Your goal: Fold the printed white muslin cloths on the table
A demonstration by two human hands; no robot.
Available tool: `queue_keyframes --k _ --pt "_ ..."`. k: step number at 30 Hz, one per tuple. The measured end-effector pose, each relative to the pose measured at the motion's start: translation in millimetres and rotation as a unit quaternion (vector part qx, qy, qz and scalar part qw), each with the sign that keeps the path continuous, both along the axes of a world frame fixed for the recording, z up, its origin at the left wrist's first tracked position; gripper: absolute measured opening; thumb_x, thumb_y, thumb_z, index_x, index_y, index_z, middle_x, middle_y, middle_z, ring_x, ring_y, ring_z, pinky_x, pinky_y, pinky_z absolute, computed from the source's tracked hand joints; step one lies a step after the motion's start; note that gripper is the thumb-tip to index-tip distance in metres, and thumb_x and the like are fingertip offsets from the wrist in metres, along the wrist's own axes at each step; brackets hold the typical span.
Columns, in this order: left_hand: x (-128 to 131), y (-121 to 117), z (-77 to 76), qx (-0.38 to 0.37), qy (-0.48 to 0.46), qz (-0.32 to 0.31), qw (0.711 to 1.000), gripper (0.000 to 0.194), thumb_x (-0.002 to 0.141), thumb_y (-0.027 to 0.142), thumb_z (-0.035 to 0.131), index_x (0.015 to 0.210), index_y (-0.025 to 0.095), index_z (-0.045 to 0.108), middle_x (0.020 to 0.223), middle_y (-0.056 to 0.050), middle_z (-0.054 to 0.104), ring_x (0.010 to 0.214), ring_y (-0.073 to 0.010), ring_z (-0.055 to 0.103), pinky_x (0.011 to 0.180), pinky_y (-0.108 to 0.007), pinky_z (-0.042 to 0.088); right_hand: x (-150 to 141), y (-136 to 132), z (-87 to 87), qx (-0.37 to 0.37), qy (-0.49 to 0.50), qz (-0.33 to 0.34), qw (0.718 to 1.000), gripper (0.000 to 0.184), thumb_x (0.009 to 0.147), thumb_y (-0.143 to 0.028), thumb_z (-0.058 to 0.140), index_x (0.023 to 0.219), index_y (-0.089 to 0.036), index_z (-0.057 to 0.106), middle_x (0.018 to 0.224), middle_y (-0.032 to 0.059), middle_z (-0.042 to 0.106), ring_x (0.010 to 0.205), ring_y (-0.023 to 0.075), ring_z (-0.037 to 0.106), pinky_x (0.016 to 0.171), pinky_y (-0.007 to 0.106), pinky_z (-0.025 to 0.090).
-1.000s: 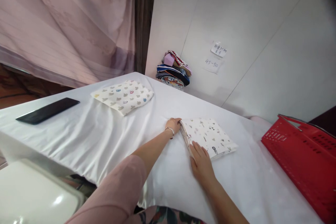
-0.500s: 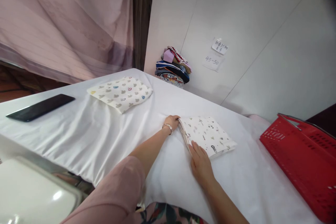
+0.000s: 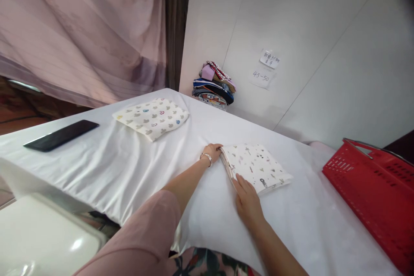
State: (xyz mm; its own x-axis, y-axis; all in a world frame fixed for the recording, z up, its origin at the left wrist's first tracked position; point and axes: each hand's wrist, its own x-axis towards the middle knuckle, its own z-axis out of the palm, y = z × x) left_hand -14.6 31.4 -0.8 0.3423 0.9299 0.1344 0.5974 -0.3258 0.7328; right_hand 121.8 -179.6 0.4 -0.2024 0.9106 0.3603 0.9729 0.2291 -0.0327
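A folded white cloth (image 3: 258, 166) with small printed figures lies on the white-covered table, its layered edge facing left. At its far left corner, my left hand (image 3: 213, 151), with a bracelet on the wrist, has its fingers closed on the layers. My right hand (image 3: 248, 200) rests against the near edge, fingers stretched out and their tips on top of the cloth; its thumb is mostly hidden. Further left lies a second folded cloth (image 3: 153, 118) with grey mushroom-like prints and a few coloured ones, touched by neither hand.
A black flat slab (image 3: 61, 135) lies on the table (image 3: 145, 172) at the left. The red plastic basket (image 3: 365, 189) stands at the right. Against the wall is a stack of folded clothes (image 3: 214, 86), and paper notes (image 3: 261, 78) hang beside it. A white glossy surface (image 3: 48, 237) fills the lower left.
The camera view has shifted slightly, so the slab and the far cloth appear a little further right. Both hands keep their places on the near cloth.
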Motion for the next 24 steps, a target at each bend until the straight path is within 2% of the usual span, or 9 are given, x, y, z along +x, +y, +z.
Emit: queue_keyframes --k 4,10,13,16,21,24 --pt "-1 0 -2.2 0.008 -0.010 -0.003 1.000 0.036 0.075 0.021 0.052 0.109 0.026 0.061 0.099 0.000 0.066 0.090 -0.0160 0.059 0.084 -0.025 0.044 0 2 -3.0 0.024 0.006 0.010 1.000 0.059 0.070 -0.003 0.036 0.128 -0.016 0.043 0.134 0.0095 0.041 0.123 0.0224 0.036 0.098 0.042 0.034" --pt "-3 -13 -2.1 0.058 -0.046 -0.009 0.997 0.041 0.073 0.013 0.054 0.112 0.024 0.058 0.118 0.001 0.056 0.112 -0.0138 0.046 0.100 -0.025 0.034 0 2 -1.7 0.042 0.023 0.023 0.999 0.052 0.076 -0.008 0.037 0.127 -0.017 0.044 0.132 0.0107 0.042 0.121 0.0248 0.038 0.095 0.043 0.037" --pt "-3 -21 -1.1 0.123 -0.063 -0.016 0.990 0.037 0.073 0.010 0.052 0.107 0.024 0.061 0.121 0.000 0.054 0.113 -0.0147 0.044 0.101 -0.030 0.033 -1 1 2.1 0.050 0.051 0.027 0.997 0.047 0.081 -0.013 0.038 0.127 -0.018 0.044 0.131 0.0106 0.044 0.121 0.0248 0.039 0.095 0.044 0.038" --pt "-2 -29 -0.3 0.210 -0.055 -0.054 0.975 0.033 0.074 0.011 0.051 0.101 0.024 0.064 0.118 -0.001 0.055 0.110 -0.0173 0.044 0.098 -0.036 0.035 -2 0 5.3 0.066 0.112 0.032 0.991 0.044 0.083 -0.022 0.041 0.127 -0.018 0.042 0.126 0.0105 0.049 0.117 0.0241 0.043 0.095 0.043 0.039" --pt "-1 -37 1.8 0.246 -0.013 -0.123 0.961 0.030 0.077 0.011 0.048 0.096 0.027 0.065 0.114 0.000 0.059 0.112 -0.0195 0.042 0.093 -0.040 0.035 -2 1 16.6 0.044 0.239 -0.035 0.969 0.035 0.084 -0.031 0.041 0.116 -0.019 0.052 0.111 0.0091 0.059 0.102 0.0205 0.054 0.087 0.035 0.044" --pt "-1 -39 3.9 0.239 -0.006 -0.132 0.962 0.028 0.077 0.011 0.048 0.094 0.026 0.066 0.112 0.000 0.060 0.111 -0.0197 0.043 0.092 -0.039 0.035 -2 8 30.7 -0.004 0.239 -0.081 0.968 0.027 0.082 -0.035 0.044 0.098 -0.019 0.059 0.092 0.0061 0.063 0.087 0.0190 0.057 0.077 0.031 0.044"
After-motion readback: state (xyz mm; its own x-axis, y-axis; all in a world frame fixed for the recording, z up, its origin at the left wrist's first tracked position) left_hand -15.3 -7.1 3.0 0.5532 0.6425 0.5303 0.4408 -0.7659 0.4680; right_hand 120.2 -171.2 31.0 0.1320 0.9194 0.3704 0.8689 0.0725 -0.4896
